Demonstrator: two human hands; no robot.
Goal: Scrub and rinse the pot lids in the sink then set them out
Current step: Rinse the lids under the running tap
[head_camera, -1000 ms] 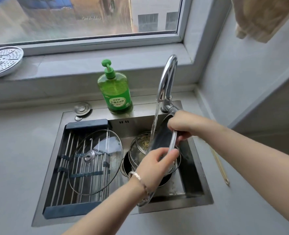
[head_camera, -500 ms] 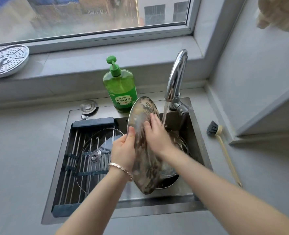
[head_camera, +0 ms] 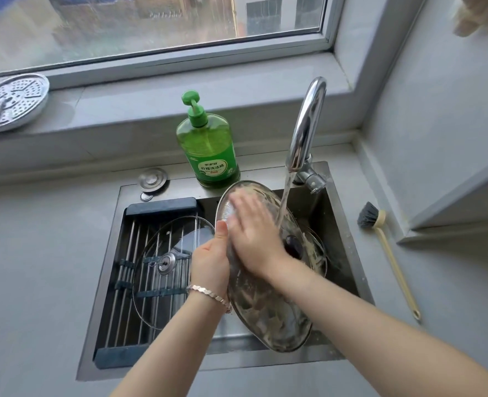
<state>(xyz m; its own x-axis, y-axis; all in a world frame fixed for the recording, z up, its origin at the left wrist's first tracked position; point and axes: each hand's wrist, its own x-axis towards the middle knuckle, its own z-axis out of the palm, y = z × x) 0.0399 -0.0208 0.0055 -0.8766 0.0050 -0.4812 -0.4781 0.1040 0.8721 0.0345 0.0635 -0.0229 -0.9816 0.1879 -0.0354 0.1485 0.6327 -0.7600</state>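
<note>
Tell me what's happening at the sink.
A person is washing pot lids. The left hand grips the rim of a streaky glass lid, held on edge over the sink, while the right hand rubs its face, palm flat, beside the running faucet. A second glass lid lies on the roll-up rack.

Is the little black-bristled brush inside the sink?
No, the black-bristled brush with the cream handle lies on the grey counter right of the steel sink.
</note>
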